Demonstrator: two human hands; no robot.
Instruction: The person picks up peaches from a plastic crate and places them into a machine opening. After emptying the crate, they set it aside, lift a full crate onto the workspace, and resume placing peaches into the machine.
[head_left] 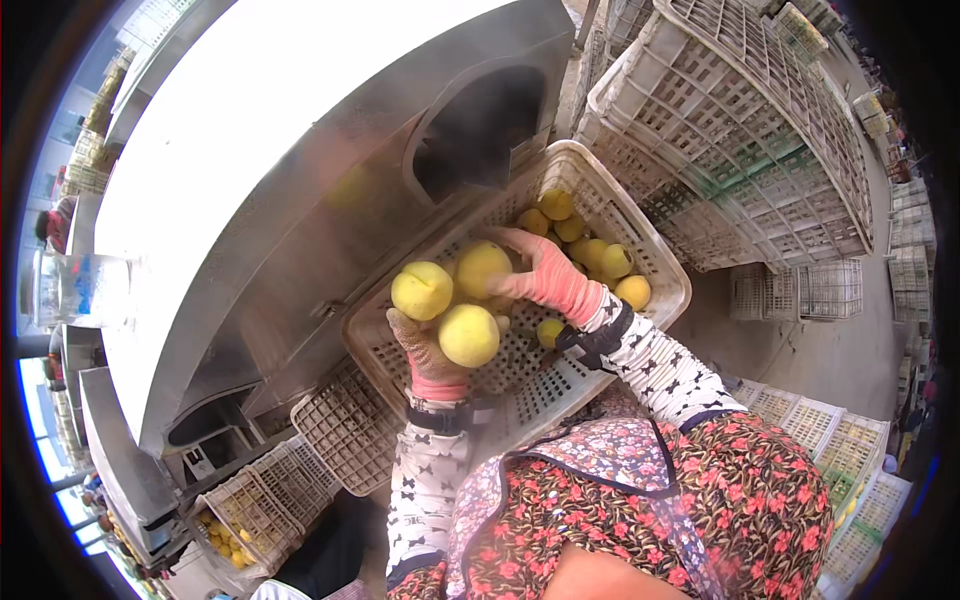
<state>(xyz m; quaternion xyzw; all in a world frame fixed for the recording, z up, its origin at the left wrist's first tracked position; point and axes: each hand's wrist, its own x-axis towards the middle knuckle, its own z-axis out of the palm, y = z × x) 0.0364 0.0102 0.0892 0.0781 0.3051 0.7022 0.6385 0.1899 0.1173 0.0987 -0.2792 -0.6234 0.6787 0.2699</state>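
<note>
Both my hands wear pink work gloves and are above a white plastic crate [655, 240]. My left hand [428, 352] is cupped around yellow peaches, with one peach [421, 291] at its fingertips and another peach [468, 335] against the palm side. My right hand [545, 272] has its fingers curled round a third peach [483, 268], close beside the other two. Below, several smaller-looking yellow peaches [594, 252] lie at the far right end of the crate. A single peach [549, 332] rests under my right wrist.
A large metal machine [300, 230] with a dark oval opening [480, 130] stands along the crate's far left side. Stacked crates [740, 130] rise at the far right. Another crate [345, 425] sits at the left, near a tipped crate [235, 520] with yellow fruit.
</note>
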